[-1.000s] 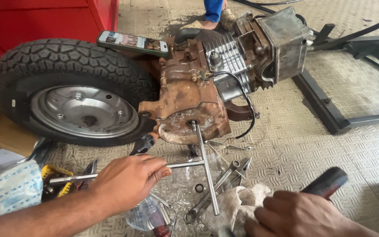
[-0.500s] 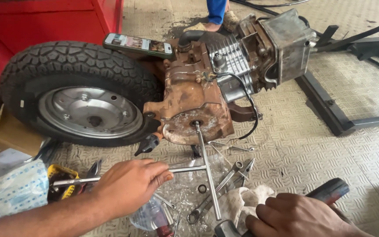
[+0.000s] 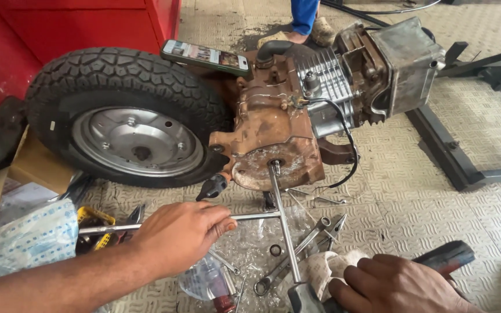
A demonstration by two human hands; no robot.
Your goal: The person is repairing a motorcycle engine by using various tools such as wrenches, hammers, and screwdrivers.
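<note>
Two hands on one job: big tyre (image 3: 129, 98) lies on the floor beside a rusty engine (image 3: 273, 133), a T-wrench (image 3: 279, 217) seated in its hub. Left hand (image 3: 181, 235), fingers wrapped round the crossbar; right hand (image 3: 398, 284), fingers curled near the handle end. Stiff steel, probably greasy — grip the bar ends.

2 hands: the left hand (image 3: 181, 235) and the right hand (image 3: 398, 285). 1 cross wrench (image 3: 279, 215), 1 rusty engine (image 3: 297, 116), 1 tyred wheel (image 3: 126, 116), 1 phone (image 3: 205, 57), 1 rag (image 3: 326, 268), 1 black-handled screwdriver (image 3: 213, 186). At least 2 loose spanners (image 3: 294, 255) on the floor.
</note>
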